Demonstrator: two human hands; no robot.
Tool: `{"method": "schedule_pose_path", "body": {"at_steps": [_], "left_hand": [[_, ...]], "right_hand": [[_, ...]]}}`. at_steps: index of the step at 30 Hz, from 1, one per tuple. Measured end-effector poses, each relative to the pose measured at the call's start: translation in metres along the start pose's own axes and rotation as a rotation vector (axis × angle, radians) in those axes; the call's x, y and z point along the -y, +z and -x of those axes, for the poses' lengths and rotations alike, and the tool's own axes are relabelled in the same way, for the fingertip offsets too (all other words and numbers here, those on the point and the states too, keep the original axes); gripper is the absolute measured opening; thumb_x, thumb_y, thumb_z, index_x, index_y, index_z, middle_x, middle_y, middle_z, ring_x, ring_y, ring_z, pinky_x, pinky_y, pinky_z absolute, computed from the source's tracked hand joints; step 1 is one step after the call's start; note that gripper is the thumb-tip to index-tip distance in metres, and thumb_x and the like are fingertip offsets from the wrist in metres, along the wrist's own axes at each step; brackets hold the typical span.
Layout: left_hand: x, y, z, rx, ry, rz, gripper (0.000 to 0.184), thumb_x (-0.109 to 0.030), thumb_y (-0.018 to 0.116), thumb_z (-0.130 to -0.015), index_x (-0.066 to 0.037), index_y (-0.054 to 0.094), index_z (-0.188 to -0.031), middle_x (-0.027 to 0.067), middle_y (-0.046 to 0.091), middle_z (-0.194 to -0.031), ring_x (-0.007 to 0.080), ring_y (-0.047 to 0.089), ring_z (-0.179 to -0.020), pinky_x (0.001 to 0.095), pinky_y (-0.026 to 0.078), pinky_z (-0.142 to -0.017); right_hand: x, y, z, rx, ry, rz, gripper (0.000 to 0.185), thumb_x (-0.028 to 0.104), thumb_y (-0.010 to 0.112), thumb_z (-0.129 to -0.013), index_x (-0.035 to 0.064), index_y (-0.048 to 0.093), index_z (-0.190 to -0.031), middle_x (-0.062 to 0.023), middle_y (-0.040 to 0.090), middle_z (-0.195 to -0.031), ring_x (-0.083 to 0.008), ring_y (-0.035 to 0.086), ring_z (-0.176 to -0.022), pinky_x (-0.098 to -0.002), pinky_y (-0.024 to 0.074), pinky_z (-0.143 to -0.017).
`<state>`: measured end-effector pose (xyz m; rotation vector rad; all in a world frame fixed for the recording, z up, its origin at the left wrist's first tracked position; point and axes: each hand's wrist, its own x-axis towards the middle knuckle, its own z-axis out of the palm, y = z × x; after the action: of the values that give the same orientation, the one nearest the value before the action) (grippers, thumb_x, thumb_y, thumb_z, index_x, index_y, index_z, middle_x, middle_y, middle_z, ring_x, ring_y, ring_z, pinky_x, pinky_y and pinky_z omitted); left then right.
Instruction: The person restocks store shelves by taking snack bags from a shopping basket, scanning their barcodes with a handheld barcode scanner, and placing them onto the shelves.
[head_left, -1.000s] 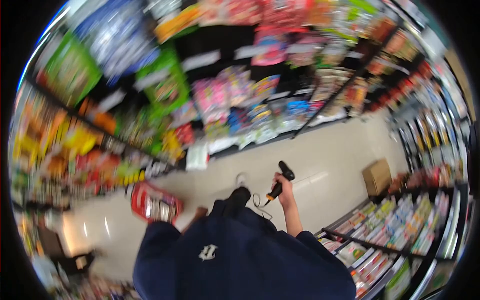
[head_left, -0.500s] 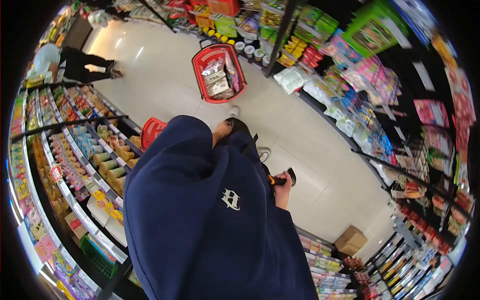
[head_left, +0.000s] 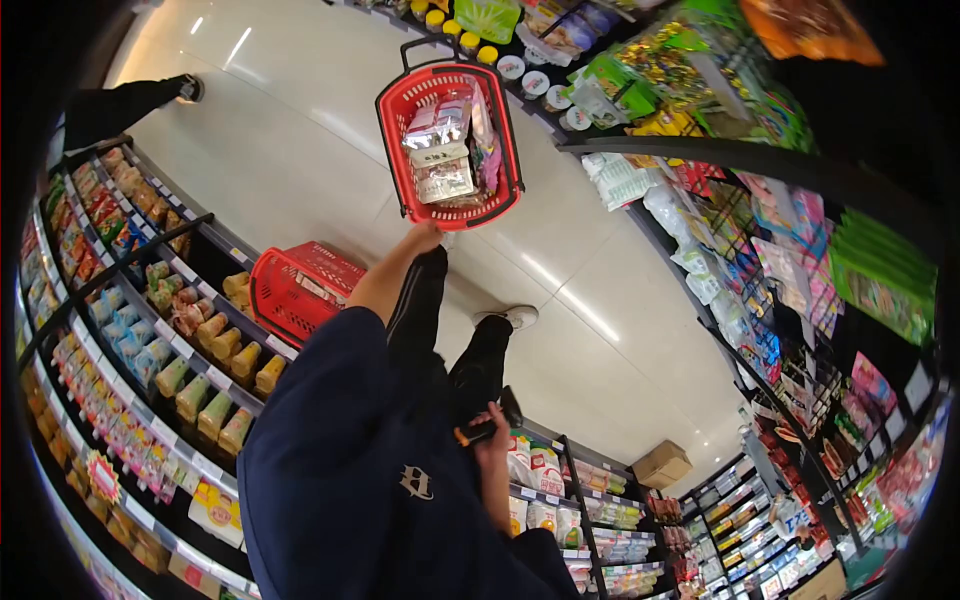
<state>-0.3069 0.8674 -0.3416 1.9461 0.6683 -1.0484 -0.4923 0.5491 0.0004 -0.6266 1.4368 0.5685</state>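
A red shopping basket (head_left: 391, 150) with black handles stands on the floor ahead, several packaged goods (head_left: 443, 165) inside it. My left hand (head_left: 425, 237) is at the basket's near rim, its fingers curled there; the fingertips are partly hidden. In my right hand (head_left: 492, 432), close to my leg, is a black handheld device (head_left: 511, 408) with an orange part, its exact kind unclear. Another red basket (head_left: 290, 300) lies left of my forearm, beside the shelf.
Stocked shelves (head_left: 190, 350) run along the left. On the right stand racks of bagged goods (head_left: 690, 240). Below right are more shelves (head_left: 600, 510) and a cardboard box (head_left: 662, 465). Another person's leg (head_left: 130, 110) shows at upper left.
My left hand has moved forward, from in front of my body to the basket's rim. My right hand has come in closer to my leg with the black device. The view has shifted nearer the basket.
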Motion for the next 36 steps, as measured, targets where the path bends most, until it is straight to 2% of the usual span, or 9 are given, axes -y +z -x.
{"method": "schedule_pose_path", "body": {"at_steps": [7,15,18,21,23,27,31,34,36], "left_hand": [[-0.101,-0.068,-0.143,-0.217,0.164,0.097,0.074,-0.065,0.058,-0.080,0.002,0.062,-0.112,0.0249,0.065,-0.107,0.0384,0.062,-0.104,0.0428,0.046,-0.091],[-0.151,-0.051,-0.134,-0.624,0.178,0.200,0.045,-0.041,0.051,-0.086,0.000,0.066,-0.099,0.0229,0.065,-0.105,0.0400,0.061,-0.102,0.0467,0.048,-0.088],[-0.138,-0.054,-0.102,-0.492,0.074,0.309,0.046,-0.039,0.053,-0.085,0.003,0.062,-0.101,0.0267,0.061,-0.110,0.0411,0.059,-0.103,0.0464,0.046,-0.091],[-0.131,-0.053,-0.026,-0.387,0.231,0.872,0.062,-0.020,0.063,-0.086,0.003,0.035,-0.137,0.0171,0.058,-0.120,0.0271,0.059,-0.107,0.0377,0.051,-0.087],[-0.071,-0.029,-0.034,-0.545,0.521,0.358,0.053,-0.019,0.060,-0.088,0.004,0.043,-0.132,0.0160,0.060,-0.116,0.0229,0.060,-0.101,0.0326,0.051,-0.077],[-0.040,-0.022,0.069,-0.292,0.538,0.783,0.022,-0.013,0.053,-0.089,-0.001,0.060,-0.104,0.0067,0.063,-0.090,0.0157,0.058,-0.083,0.0320,0.047,-0.074],[-0.066,-0.037,0.165,-0.210,0.255,0.579,0.024,-0.014,0.050,-0.085,-0.003,0.061,-0.067,0.0043,0.058,-0.060,0.0128,0.055,-0.056,0.0295,0.042,-0.052],[-0.034,-0.018,0.122,-0.016,0.624,-0.009,0.035,-0.018,0.043,-0.088,0.000,0.071,-0.075,0.0150,0.066,-0.085,0.0260,0.064,-0.068,0.0327,0.055,-0.058],[-0.081,-0.023,0.155,0.125,0.555,0.276,0.025,-0.015,0.052,-0.082,-0.003,0.071,-0.074,0.0128,0.061,-0.091,0.0231,0.061,-0.086,0.0328,0.056,-0.059]], "right_hand": [[-0.050,0.046,-0.003,-0.037,0.011,0.261,0.017,0.014,0.066,-0.087,0.0088,0.057,-0.101,-0.0010,0.048,-0.067,-0.0148,0.052,-0.061,-0.0313,0.0466,-0.059],[-0.064,0.044,-0.006,-0.119,0.021,0.112,0.016,0.009,0.064,-0.087,0.0083,0.058,-0.102,-0.0017,0.048,-0.067,-0.0155,0.051,-0.061,-0.0315,0.0459,-0.057],[-0.056,0.048,0.001,-0.104,-0.011,0.085,0.017,0.010,0.065,-0.087,0.0086,0.058,-0.102,-0.0015,0.048,-0.067,-0.0155,0.051,-0.060,-0.0308,0.0454,-0.056],[-0.049,0.053,0.002,-0.027,-0.031,0.098,0.017,0.014,0.069,-0.085,0.0115,0.058,-0.099,-0.0001,0.050,-0.067,-0.0145,0.052,-0.060,-0.0302,0.0460,-0.057],[-0.036,0.068,0.016,-0.065,-0.056,0.099,0.016,0.015,0.070,-0.085,0.0123,0.058,-0.094,0.0004,0.051,-0.067,-0.0137,0.052,-0.060,-0.0294,0.0474,-0.057],[-0.013,0.071,0.020,0.096,-0.169,-0.004,0.015,0.017,0.071,-0.084,0.0117,0.058,-0.090,-0.0009,0.055,-0.069,-0.0149,0.058,-0.062,-0.0313,0.0534,-0.060],[0.006,0.070,-0.001,0.194,-0.268,-0.089,0.018,0.016,0.071,-0.084,0.0072,0.060,-0.095,-0.0066,0.060,-0.076,-0.0205,0.065,-0.069,-0.0354,0.0584,-0.065],[0.023,0.079,0.005,0.191,-0.321,-0.206,0.010,0.010,0.067,-0.084,0.0063,0.059,-0.090,-0.0079,0.060,-0.072,-0.0224,0.064,-0.065,-0.0351,0.0567,-0.059],[0.032,0.071,0.003,0.245,-0.369,-0.233,0.012,0.011,0.068,-0.084,0.0066,0.060,-0.090,-0.0084,0.061,-0.076,-0.0224,0.064,-0.069,-0.0354,0.0571,-0.062]]}}
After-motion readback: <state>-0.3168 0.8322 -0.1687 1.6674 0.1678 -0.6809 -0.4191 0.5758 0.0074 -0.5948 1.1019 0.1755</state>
